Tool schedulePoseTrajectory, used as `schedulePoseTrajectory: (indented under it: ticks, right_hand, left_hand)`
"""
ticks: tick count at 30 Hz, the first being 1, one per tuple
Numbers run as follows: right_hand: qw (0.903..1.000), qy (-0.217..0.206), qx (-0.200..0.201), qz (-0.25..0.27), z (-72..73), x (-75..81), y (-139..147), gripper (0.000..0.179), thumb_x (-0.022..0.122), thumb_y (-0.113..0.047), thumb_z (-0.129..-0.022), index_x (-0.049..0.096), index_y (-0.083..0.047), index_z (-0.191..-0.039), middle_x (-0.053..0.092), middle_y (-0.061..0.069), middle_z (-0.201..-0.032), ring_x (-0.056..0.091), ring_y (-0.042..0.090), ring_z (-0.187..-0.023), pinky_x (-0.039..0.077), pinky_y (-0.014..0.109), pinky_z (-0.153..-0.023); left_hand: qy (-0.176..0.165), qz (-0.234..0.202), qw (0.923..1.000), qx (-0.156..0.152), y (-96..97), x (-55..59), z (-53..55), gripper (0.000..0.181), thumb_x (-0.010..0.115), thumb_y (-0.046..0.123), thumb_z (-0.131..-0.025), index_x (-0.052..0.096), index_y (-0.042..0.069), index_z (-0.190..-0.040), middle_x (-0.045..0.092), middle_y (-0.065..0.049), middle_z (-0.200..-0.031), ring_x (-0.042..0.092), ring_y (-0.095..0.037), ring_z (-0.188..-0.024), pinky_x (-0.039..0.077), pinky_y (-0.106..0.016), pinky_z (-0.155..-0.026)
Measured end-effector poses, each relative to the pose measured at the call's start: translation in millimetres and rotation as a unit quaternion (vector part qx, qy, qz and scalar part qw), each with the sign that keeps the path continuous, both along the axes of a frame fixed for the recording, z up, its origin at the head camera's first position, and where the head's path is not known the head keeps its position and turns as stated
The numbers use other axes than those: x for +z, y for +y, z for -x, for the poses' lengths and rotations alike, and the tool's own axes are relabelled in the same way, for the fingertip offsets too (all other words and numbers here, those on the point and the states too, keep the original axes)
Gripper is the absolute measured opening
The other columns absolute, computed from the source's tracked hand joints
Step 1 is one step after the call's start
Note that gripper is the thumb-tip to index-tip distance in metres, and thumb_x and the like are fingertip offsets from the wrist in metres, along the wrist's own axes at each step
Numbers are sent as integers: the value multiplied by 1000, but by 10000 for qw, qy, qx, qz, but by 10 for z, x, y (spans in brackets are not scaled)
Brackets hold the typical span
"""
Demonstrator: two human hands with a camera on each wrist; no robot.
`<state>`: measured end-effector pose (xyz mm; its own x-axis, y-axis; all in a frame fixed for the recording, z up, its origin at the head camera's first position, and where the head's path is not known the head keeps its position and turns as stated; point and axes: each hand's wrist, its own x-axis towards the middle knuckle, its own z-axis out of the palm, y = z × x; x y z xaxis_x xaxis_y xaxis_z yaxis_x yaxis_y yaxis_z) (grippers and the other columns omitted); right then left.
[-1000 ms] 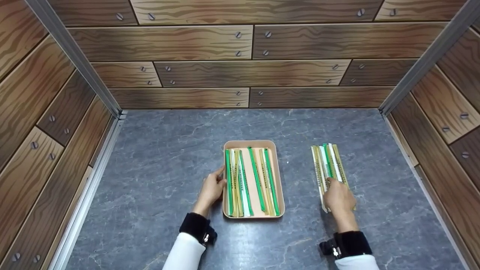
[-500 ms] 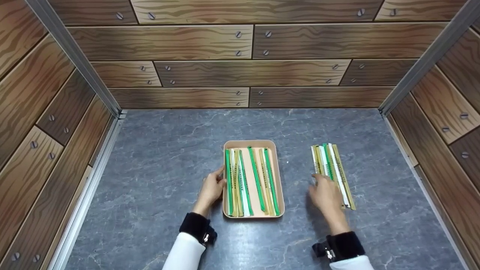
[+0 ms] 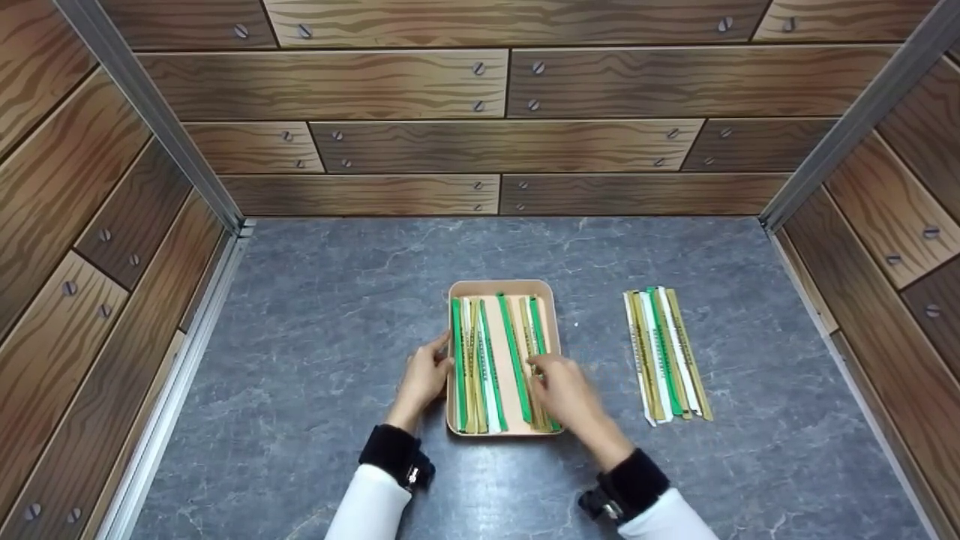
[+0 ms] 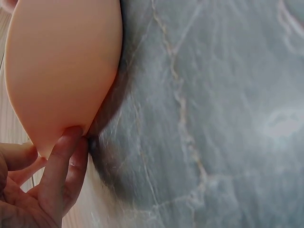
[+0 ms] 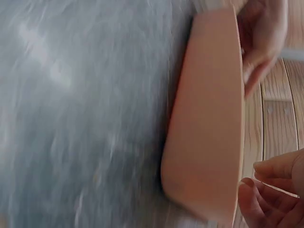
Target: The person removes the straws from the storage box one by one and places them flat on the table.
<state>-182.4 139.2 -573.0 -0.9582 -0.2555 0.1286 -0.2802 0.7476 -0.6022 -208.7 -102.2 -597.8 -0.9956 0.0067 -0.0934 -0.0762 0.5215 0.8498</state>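
A shallow peach tray (image 3: 504, 330) holds long, thin straws in printed wrappers, green, gold and white. They lie in a left group (image 3: 476, 367) and a right group (image 3: 514, 360). My left hand (image 3: 422, 375) rests against the tray's left side, its fingers (image 4: 57, 166) touching the outer wall in the left wrist view. My right hand (image 3: 568, 390) is over the tray's right side, fingertips above the right group and covering part of it. In the right wrist view, the right thumb and fingers (image 5: 275, 166) are slightly parted above the rim, nothing visible between them.
A row of similar wrapped straws (image 3: 666, 356) lies side by side on the grey marbled tabletop (image 3: 337, 300), right of the tray. Wood-patterned panels (image 3: 495, 142) wall the back and both sides, with metal rails (image 3: 184, 352) at the corners.
My right hand has moved left from the row of straws to the tray's right side, uncovering the whole row. My left hand has stayed at the tray's left edge.
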Motion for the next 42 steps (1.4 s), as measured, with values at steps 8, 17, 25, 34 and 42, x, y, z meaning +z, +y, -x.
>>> schedulePoseTrajectory:
  ticks: [8, 17, 25, 34, 42]
  right_hand:
    - [9958, -14, 207, -895, 63, -153, -213, 30, 75, -2, -81, 69, 3, -110, 66, 18, -100, 65, 29, -86, 57, 36, -68]
    - [9917, -208, 115, -1263, 113, -213, -308, 38, 82, -9, -77, 69, 3, -111, 65, 18, -101, 65, 31, -84, 57, 38, -68]
    - [9934, -87, -15, -1147, 118, -229, -313, 32, 77, -3, -76, 69, 3, -107, 66, 19, -94, 64, 31, -76, 56, 37, -61]
    - [9973, -313, -66, -667, 132, -180, -277, 34, 66, 7, -77, 69, 5, -110, 69, 19, -95, 65, 28, -81, 55, 35, -62]
    - [9988, -279, -113, -394, 119, -163, -220, 31, 62, 8, -77, 69, 5, -107, 61, 4, -69, 58, 19, -67, 51, 34, -57]
  left_hand:
    - [-2, -7, 10000, -18, 10, 21, 2, 52, 61, -1, -91, 51, 3, -142, 69, -13, -92, 65, -23, -79, 54, -37, -72]
    - [-67, -18, 9999, 75, 24, 25, 19, 50, 59, -1, -90, 55, 4, -139, 70, -17, -102, 66, -28, -94, 53, -41, -82]
    - [-134, 26, 9998, 152, 28, 31, 32, 48, 57, 2, -90, 57, 6, -138, 69, -13, -96, 63, -23, -81, 51, -36, -70]
    - [-242, -285, 9993, -3, 16, 17, 58, 47, 54, 2, -94, 53, 3, -140, 68, -13, -94, 59, -18, -69, 48, -29, -56]
    - [-8, 69, 10000, 24, 4, 44, 93, 39, 56, 6, -95, 58, 0, -134, 69, -12, -94, 62, -18, -73, 52, -33, -65]
